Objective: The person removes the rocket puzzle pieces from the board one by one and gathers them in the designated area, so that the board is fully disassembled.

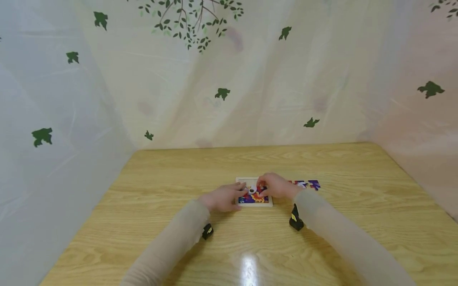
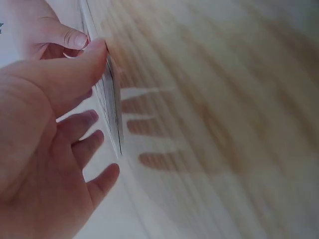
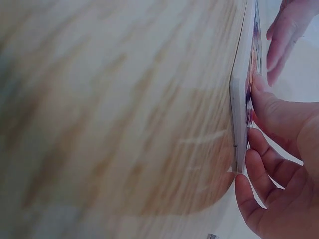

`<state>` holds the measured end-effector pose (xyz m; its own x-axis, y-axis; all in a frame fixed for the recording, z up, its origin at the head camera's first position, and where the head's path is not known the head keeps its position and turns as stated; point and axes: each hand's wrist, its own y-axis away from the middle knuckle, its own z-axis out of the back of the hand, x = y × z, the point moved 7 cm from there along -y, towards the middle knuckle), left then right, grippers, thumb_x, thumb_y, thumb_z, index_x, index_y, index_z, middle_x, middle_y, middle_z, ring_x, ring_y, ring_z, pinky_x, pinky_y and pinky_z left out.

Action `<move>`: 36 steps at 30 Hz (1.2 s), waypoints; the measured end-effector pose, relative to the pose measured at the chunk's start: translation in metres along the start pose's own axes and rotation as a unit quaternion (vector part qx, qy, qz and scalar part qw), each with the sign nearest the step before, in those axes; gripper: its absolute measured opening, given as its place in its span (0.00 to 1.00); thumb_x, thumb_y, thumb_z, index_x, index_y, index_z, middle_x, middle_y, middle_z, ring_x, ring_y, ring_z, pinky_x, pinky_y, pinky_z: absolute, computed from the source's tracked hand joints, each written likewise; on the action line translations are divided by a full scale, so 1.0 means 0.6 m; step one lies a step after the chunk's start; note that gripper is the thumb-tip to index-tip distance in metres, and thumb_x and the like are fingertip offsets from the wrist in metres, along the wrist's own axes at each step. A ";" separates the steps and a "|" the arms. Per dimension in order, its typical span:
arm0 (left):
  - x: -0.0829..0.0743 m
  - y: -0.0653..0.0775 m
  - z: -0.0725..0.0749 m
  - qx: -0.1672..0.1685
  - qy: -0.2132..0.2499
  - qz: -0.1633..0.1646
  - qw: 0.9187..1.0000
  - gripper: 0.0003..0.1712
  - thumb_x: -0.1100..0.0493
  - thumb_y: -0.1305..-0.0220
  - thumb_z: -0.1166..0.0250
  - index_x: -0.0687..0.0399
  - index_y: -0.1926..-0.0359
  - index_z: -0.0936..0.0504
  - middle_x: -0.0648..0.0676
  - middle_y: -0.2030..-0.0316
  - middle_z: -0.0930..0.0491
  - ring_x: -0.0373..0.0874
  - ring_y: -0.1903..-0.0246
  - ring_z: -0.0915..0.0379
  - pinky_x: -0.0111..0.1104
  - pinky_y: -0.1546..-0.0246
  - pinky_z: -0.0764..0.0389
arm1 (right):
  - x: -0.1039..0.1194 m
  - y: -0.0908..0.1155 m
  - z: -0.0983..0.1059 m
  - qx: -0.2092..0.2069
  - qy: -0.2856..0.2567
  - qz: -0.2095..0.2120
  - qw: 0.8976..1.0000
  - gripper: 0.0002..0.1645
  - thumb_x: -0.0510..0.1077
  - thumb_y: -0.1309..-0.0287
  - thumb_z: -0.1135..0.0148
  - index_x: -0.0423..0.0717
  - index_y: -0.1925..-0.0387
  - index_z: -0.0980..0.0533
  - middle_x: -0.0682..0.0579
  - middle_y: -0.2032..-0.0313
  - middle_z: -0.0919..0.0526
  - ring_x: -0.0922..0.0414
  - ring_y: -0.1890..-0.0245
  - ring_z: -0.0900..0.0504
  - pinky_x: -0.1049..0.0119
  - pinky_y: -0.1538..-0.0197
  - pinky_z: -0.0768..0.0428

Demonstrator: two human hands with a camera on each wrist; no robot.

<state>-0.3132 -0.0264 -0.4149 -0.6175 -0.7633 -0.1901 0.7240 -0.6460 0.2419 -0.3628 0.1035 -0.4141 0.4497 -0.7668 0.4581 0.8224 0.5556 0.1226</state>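
A jigsaw puzzle in a pale wooden frame tray (image 1: 255, 205) lies on the table, its filled part showing purple, red and orange with a white round eye (image 1: 252, 190). From the left, my left hand (image 1: 224, 198) rests on the tray's edge. Its thumb lies at the rim and its other fingers spread loosely in the left wrist view. My right hand (image 1: 277, 186) reaches over the tray's right side, its bent index finger and thumb pinching a puzzle piece that they mostly hide. In the right wrist view its thumb (image 3: 269, 102) meets the picture surface.
Loose puzzle pieces (image 1: 314, 184) in purple, red and white lie right of the tray, partly behind the right hand. The wooden table (image 1: 161, 174) extends around it. A pale curtain (image 1: 250, 99) with printed leaves and birds hangs beyond the table's far edge.
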 end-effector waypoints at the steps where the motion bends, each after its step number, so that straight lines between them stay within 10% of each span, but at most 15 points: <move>1: -0.004 -0.002 0.000 0.002 -0.002 -0.009 1.000 0.37 0.50 0.34 0.41 0.53 0.29 0.43 0.55 0.27 0.51 0.51 0.28 0.56 0.40 0.29 0.47 | 0.000 -0.001 0.000 0.001 0.000 0.000 1.000 0.13 0.42 0.46 0.33 0.42 0.59 0.23 0.48 0.61 0.20 0.54 0.59 0.24 0.54 0.47 0.24; 36: -0.032 -0.019 0.006 0.003 -0.062 0.016 0.998 0.30 0.50 0.33 0.41 0.50 0.33 0.34 0.51 0.30 0.41 0.47 0.35 0.36 0.35 0.36 0.34 | 0.002 0.004 0.004 -0.023 -0.047 0.031 0.998 0.13 0.37 0.49 0.32 0.45 0.67 0.30 0.52 0.69 0.27 0.56 0.67 0.30 0.63 0.60 0.30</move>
<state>-0.3109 -0.0043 -0.4109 -0.6274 -0.7762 -0.0622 0.7426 -0.6204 0.2524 -0.3612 0.1043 -0.4113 0.4683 -0.6963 0.5439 0.8095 0.5849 0.0518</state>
